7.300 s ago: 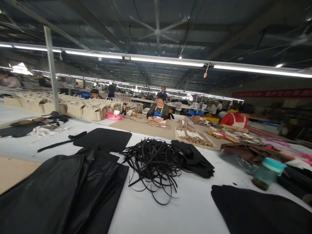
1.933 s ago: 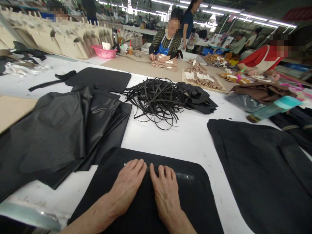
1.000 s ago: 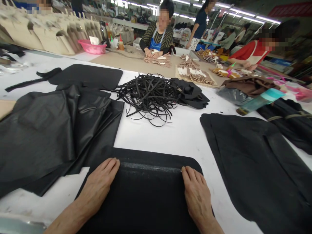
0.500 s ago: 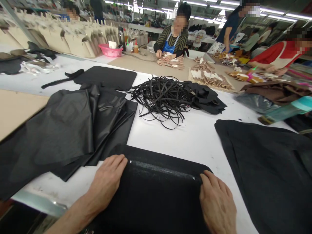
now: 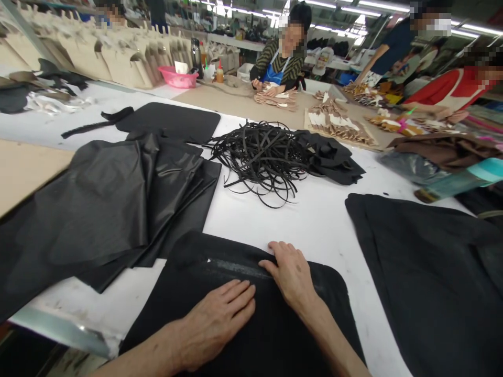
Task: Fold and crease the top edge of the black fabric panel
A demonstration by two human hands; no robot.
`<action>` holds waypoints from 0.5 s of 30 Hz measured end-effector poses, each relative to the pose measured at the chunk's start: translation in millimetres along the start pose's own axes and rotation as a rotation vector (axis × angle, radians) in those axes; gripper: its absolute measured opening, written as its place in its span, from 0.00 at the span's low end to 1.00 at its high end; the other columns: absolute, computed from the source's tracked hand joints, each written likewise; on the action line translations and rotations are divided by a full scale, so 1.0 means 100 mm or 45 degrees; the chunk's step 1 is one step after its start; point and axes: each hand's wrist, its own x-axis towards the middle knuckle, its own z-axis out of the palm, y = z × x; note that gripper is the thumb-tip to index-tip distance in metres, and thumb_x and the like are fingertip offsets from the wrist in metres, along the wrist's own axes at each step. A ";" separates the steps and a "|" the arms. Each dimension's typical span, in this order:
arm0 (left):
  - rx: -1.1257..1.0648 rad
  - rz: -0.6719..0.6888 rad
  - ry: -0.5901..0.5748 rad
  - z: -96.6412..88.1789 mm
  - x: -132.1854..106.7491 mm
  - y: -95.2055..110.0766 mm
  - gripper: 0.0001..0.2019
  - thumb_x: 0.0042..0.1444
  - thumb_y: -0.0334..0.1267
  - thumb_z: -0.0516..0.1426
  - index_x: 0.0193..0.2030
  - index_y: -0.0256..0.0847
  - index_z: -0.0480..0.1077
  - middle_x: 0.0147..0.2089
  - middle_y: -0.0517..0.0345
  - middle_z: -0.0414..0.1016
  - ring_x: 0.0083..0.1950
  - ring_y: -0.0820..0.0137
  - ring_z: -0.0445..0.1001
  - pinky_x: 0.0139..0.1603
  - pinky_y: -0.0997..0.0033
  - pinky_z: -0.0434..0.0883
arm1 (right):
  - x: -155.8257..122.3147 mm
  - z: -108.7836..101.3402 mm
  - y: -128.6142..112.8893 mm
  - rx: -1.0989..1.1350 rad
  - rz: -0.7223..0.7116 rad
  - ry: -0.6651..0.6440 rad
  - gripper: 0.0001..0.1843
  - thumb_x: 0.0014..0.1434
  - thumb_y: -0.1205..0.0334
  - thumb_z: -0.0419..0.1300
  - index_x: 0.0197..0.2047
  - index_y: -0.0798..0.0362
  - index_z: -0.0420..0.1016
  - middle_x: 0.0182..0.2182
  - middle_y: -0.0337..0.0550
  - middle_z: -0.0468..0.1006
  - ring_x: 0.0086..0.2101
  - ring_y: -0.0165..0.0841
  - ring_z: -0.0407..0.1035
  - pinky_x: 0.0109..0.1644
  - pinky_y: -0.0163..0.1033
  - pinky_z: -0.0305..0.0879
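A black felt-like panel with rounded corners (image 5: 184,314) lies on the white table (image 5: 314,225) right in front of me. A shiny strip (image 5: 236,268) runs along its far edge. My left hand (image 5: 218,319) lies flat on the panel's middle, fingers stretched out. My right hand (image 5: 288,272) rests on the far edge, fingers bent over the strip's right end; what they grip, if anything, is hidden.
Shiny black sheets (image 5: 98,204) are piled at the left. A tangle of black straps (image 5: 263,154) lies at the centre, with dark cloth (image 5: 334,159) beside it. A large black piece (image 5: 432,272) covers the right. Other people work at the far tables.
Both hands have moved in from the panel's two far corners toward its middle. The left now lies flat on the panel, the right sits on the far edge.
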 end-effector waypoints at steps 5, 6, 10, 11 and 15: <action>0.000 0.010 0.031 0.03 0.02 0.00 0.30 0.51 0.24 0.49 0.63 0.33 0.50 0.68 0.44 0.50 0.68 0.59 0.47 0.67 0.57 0.55 | 0.07 -0.20 0.11 0.234 0.030 -0.349 0.09 0.53 0.55 0.63 0.28 0.50 0.71 0.28 0.37 0.74 0.33 0.34 0.67 0.37 0.38 0.58; -0.001 0.011 0.028 0.02 0.03 0.00 0.30 0.50 0.23 0.50 0.62 0.33 0.51 0.67 0.44 0.50 0.68 0.59 0.48 0.67 0.57 0.55 | 0.06 -0.23 0.12 0.231 0.008 -0.373 0.08 0.53 0.57 0.62 0.27 0.50 0.70 0.28 0.36 0.73 0.33 0.33 0.67 0.37 0.37 0.57; -0.040 -0.035 0.007 -0.06 0.07 -0.02 0.27 0.52 0.24 0.50 0.61 0.35 0.54 0.66 0.45 0.55 0.66 0.59 0.53 0.65 0.56 0.58 | -0.03 -0.28 0.13 0.143 -0.077 -0.233 0.09 0.59 0.63 0.56 0.27 0.51 0.69 0.31 0.38 0.71 0.34 0.31 0.66 0.38 0.35 0.57; -0.056 -0.054 0.011 -0.09 0.07 -0.02 0.26 0.53 0.25 0.50 0.60 0.36 0.55 0.66 0.45 0.55 0.66 0.59 0.53 0.65 0.56 0.59 | -0.06 -0.30 0.13 0.095 -0.072 -0.143 0.10 0.61 0.63 0.54 0.29 0.51 0.70 0.31 0.38 0.71 0.34 0.31 0.66 0.38 0.35 0.56; -0.085 -0.068 0.044 -0.11 0.06 -0.05 0.24 0.56 0.28 0.51 0.60 0.36 0.55 0.66 0.45 0.55 0.67 0.58 0.52 0.65 0.55 0.59 | -0.14 -0.44 0.12 -0.102 -0.040 0.139 0.08 0.62 0.61 0.53 0.33 0.50 0.72 0.32 0.39 0.72 0.34 0.33 0.66 0.37 0.37 0.55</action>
